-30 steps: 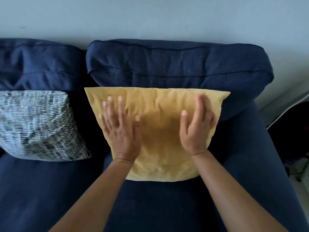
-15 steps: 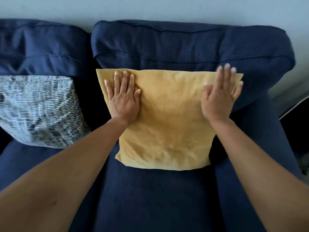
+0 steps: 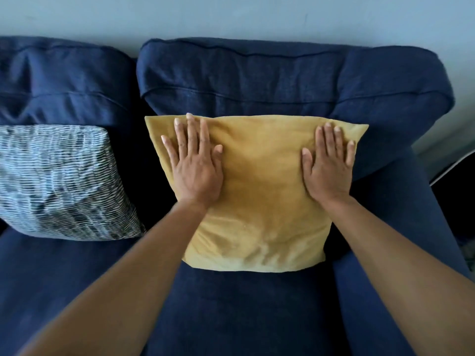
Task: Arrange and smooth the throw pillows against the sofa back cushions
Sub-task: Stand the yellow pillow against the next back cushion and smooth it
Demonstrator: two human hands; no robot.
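Our left hand (image 3: 195,165) and right hand (image 3: 329,165) lie flat with fingers spread on the mustard throw pillow (image 3: 259,201), which leans against the right-hand navy back cushion (image 3: 282,80). Over the last second our palms have slid from mid-pillow to its far corners, so the upper face looks smoothed; creases remain along the near edge. The patterned pillow (image 3: 59,183) sits left, untouched.

Open navy fabric seat cushion (image 3: 244,317) at 6 o'clock; narrow dark gap at 9 o'clock before black-and-white woven pillow (image 3: 59,183); navy back cushion (image 3: 282,80) blocks 12 o'clock; right side possibly armrest.
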